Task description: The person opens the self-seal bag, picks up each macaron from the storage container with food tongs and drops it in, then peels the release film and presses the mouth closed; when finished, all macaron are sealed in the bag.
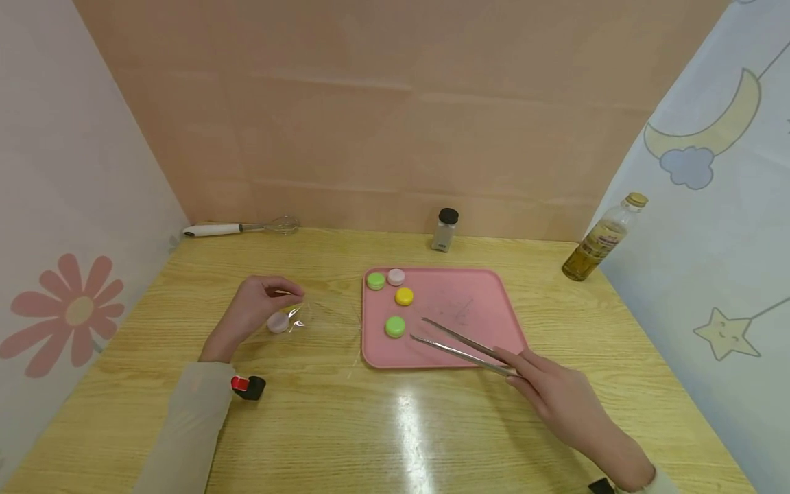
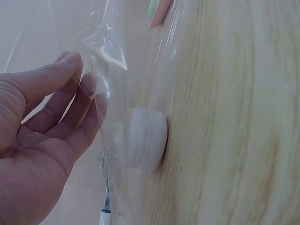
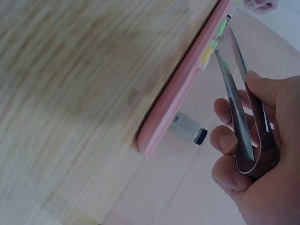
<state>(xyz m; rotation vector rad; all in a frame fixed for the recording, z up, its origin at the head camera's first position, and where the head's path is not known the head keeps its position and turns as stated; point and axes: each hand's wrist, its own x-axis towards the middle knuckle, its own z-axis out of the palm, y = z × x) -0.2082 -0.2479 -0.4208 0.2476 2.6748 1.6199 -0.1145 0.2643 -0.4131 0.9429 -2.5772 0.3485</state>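
Note:
My left hand (image 1: 259,307) pinches the edge of a clear plastic bag (image 1: 321,315) between thumb and fingers. Inside or under the film, a pale pink macaron (image 1: 278,322) lies by the hand; in the left wrist view this macaron (image 2: 147,139) stands out, with a sliver of yellow behind it. In my right hand (image 1: 558,398) are metal tongs (image 1: 465,346), their tips apart and nothing between them, over the pink tray (image 1: 481,288). On the tray sit a green macaron (image 1: 395,326), a yellow macaron (image 1: 404,296), another green macaron (image 1: 375,280) and a pale pink macaron (image 1: 396,276).
Behind the tray stands a small jar with a black cap (image 1: 445,230). A bottle of amber liquid (image 1: 599,243) is at the right edge of the wooden table (image 1: 321,425). At the back left lies a whisk with a white handle (image 1: 216,230).

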